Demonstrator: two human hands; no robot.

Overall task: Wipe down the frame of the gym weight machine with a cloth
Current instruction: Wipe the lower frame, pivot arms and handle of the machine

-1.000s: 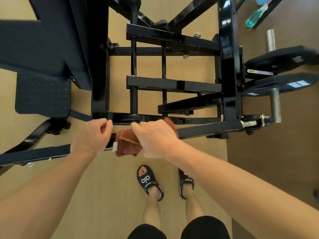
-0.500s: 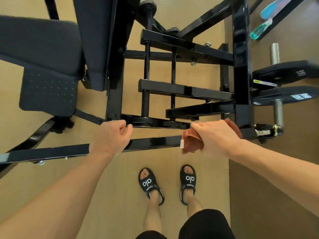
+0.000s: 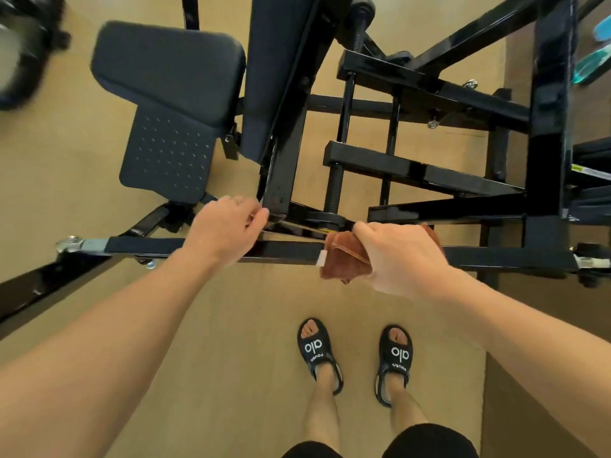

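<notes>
The black steel frame of the weight machine fills the upper view, and its long horizontal bar point(image 3: 287, 251) runs across in front of me. My right hand point(image 3: 401, 256) presses a folded brown cloth point(image 3: 344, 262) with a small white tag onto that bar, right of centre. My left hand point(image 3: 228, 231) rests on the same bar further left, its fingers curled over the top edge near the upright post point(image 3: 281, 180). Part of the cloth is hidden under my right palm.
A black padded seat point(image 3: 168, 77) and perforated footplate point(image 3: 167, 157) stand at upper left. Weight plates point(image 3: 591, 180) hang at the right edge. My feet in black sandals point(image 3: 315, 347) stand on the tan floor below the bar. A teal bottle point(image 3: 591, 66) lies at far right.
My right hand has slid the cloth along the bar, out to the right and then back toward the centre. My left hand kept its place on the bar. The view shifted left.
</notes>
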